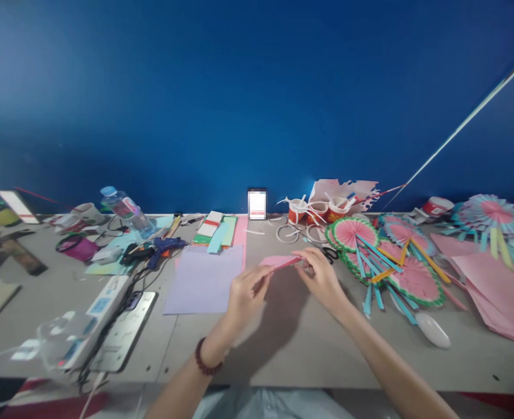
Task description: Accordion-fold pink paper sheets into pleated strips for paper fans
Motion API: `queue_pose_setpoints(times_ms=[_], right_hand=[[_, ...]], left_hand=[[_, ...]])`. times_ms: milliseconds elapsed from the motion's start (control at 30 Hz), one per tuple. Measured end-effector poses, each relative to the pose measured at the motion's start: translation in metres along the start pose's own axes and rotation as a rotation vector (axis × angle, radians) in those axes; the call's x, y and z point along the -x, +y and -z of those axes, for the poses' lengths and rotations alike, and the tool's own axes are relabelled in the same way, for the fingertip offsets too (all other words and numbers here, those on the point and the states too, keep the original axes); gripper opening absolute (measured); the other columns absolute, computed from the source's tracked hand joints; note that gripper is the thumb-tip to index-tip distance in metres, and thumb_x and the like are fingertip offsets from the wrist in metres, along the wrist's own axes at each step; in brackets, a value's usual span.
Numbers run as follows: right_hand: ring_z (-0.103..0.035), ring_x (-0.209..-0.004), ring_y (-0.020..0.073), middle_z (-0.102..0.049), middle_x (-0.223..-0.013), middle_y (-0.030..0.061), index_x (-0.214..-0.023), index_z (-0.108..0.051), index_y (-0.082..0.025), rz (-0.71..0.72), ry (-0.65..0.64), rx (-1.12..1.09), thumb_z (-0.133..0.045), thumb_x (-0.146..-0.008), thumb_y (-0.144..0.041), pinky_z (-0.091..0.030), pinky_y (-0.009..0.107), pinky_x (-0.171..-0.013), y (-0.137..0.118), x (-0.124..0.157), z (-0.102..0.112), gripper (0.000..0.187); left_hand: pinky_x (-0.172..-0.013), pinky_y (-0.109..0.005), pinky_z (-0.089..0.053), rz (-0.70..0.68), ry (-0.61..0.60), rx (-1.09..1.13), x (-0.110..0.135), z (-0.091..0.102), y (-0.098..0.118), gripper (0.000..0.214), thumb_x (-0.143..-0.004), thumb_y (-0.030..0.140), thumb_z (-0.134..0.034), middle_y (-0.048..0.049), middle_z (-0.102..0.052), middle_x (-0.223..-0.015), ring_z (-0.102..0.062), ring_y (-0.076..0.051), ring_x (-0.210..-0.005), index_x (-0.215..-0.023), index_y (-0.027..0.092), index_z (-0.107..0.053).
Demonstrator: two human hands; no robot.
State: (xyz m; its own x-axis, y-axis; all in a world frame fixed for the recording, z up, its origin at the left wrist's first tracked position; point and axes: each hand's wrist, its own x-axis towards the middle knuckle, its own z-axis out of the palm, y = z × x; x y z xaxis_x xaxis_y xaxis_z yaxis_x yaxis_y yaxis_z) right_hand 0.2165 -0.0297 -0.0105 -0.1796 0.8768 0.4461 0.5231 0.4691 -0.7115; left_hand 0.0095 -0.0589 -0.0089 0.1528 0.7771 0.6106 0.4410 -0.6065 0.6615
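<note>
A narrow piece of pink paper (pixel 280 261) is stretched between my two hands, above the grey table. My left hand (pixel 249 291), with a dark red bead bracelet at the wrist, pinches its left end. At the other end, the fingers of my right hand (pixel 319 276) close on the paper. Whether the paper is folded, I cannot tell for sure. Below and left of it lies a lilac sheet (pixel 196 288). Black-handled scissors (pixel 329 254) lie just beyond my right hand, partly hidden.
Folded paper fans (pixel 416 279) and a white computer mouse (pixel 432 330) lie to the right, with pink sheets (pixel 496 291) past them. On the left are a power strip (pixel 95 320), a phone (pixel 126 331), a blue glue gun (pixel 163 250) and a bottle (pixel 128 210). Red cups (pixel 317 213) stand against the blue wall.
</note>
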Motion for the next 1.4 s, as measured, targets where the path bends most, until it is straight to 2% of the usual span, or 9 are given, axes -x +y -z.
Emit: queue_pose_setpoints(times_ms=[133, 333, 433, 567, 800, 967, 1033, 1267, 1400], right_hand=[[-0.061, -0.092, 0.0199, -0.063, -0.106, 0.0091, -0.104, -0.065, -0.021, 0.062, -0.144, 0.049, -0.049, -0.088, -0.025, -0.051, 0.032, -0.080, 0.011, -0.007, 0.018, 0.023], [-0.064, -0.080, 0.0181, -0.068, -0.089, 0.0070, -0.088, -0.068, -0.020, 0.017, -0.195, 0.046, -0.051, -0.088, -0.031, -0.051, 0.028, -0.070, 0.005, -0.011, 0.035, 0.020], [-0.063, -0.072, 0.0171, -0.069, -0.083, 0.0057, -0.083, -0.068, -0.020, 0.022, -0.206, 0.060, -0.053, -0.087, -0.033, -0.050, 0.027, -0.064, 0.003, -0.012, 0.039, 0.021], [-0.063, -0.073, 0.0172, -0.069, -0.083, 0.0056, -0.081, -0.068, -0.020, 0.070, -0.190, 0.057, -0.056, -0.086, -0.034, -0.050, 0.027, -0.066, 0.001, -0.017, 0.040, 0.020], [-0.065, -0.079, 0.0169, -0.070, -0.086, 0.0051, -0.089, -0.068, -0.021, 0.254, 0.026, 0.149, -0.052, -0.089, -0.025, -0.052, 0.028, -0.073, -0.008, -0.029, 0.034, 0.017], [-0.066, -0.087, 0.0165, -0.070, -0.092, 0.0070, -0.089, -0.067, -0.021, 0.457, 0.238, 0.372, -0.051, -0.089, -0.018, -0.052, 0.028, -0.082, 0.002, -0.023, 0.022, 0.017], [-0.066, -0.087, 0.0166, -0.070, -0.091, 0.0074, -0.089, -0.068, -0.021, 0.429, 0.224, 0.424, -0.048, -0.090, -0.018, -0.051, 0.029, -0.082, 0.013, -0.013, 0.012, 0.020], [-0.066, -0.084, 0.0191, -0.071, -0.093, 0.0076, -0.089, -0.069, -0.021, 0.219, -0.147, 0.491, -0.044, -0.091, -0.018, -0.052, 0.030, -0.072, 0.068, 0.030, -0.031, 0.025], [-0.064, -0.082, 0.0201, -0.072, -0.089, 0.0062, -0.090, -0.068, -0.021, 0.204, -0.241, 0.534, -0.051, -0.087, -0.015, -0.050, 0.030, -0.071, 0.081, 0.037, -0.039, 0.018]], left_hand=[[-0.074, -0.025, -0.055, 0.061, -0.029, 0.072, -0.005, 0.011, 0.002, 0.017, -0.088, 0.018, -0.053, -0.0050, -0.073, -0.092, -0.069, -0.015, -0.082, -0.094, 0.019, -0.069], [-0.077, -0.026, -0.055, 0.114, -0.087, 0.095, -0.009, 0.022, 0.002, 0.016, -0.087, 0.020, -0.055, -0.0059, -0.072, -0.091, -0.067, -0.016, -0.085, -0.093, 0.019, -0.070], [-0.072, -0.025, -0.053, 0.049, -0.066, 0.036, -0.013, 0.025, -0.001, 0.015, -0.087, 0.018, -0.055, -0.0058, -0.069, -0.087, -0.064, -0.015, -0.082, -0.089, 0.019, -0.069], [-0.070, -0.026, -0.050, -0.132, 0.003, -0.144, -0.025, 0.031, -0.003, 0.015, -0.087, 0.016, -0.053, -0.0044, -0.061, -0.081, -0.058, -0.014, -0.077, -0.088, 0.019, -0.068], [-0.072, -0.030, -0.043, -0.325, 0.050, -0.533, -0.043, 0.038, -0.006, 0.015, -0.086, 0.011, -0.052, -0.0046, -0.062, -0.080, -0.055, -0.017, -0.078, -0.087, 0.020, -0.064], [-0.075, -0.032, -0.041, -0.559, 0.173, -0.689, -0.029, 0.028, -0.025, 0.015, -0.085, 0.012, -0.057, -0.0050, -0.065, -0.082, -0.058, -0.017, -0.077, -0.096, 0.020, -0.062], [-0.078, -0.033, -0.041, -0.578, 0.119, -0.721, -0.018, 0.021, -0.036, 0.015, -0.086, 0.011, -0.055, -0.0041, -0.065, -0.083, -0.059, -0.017, -0.079, -0.096, 0.020, -0.061], [-0.074, -0.033, -0.043, -0.253, -0.420, -0.690, 0.022, -0.007, -0.075, 0.018, -0.090, 0.009, -0.045, -0.0053, -0.061, -0.083, -0.056, -0.020, -0.082, -0.092, 0.017, -0.061], [-0.074, -0.032, -0.042, -0.182, -0.475, -0.659, 0.033, -0.011, -0.089, 0.014, -0.090, 0.011, -0.048, -0.0047, -0.062, -0.088, -0.056, -0.019, -0.085, -0.093, 0.017, -0.061]])
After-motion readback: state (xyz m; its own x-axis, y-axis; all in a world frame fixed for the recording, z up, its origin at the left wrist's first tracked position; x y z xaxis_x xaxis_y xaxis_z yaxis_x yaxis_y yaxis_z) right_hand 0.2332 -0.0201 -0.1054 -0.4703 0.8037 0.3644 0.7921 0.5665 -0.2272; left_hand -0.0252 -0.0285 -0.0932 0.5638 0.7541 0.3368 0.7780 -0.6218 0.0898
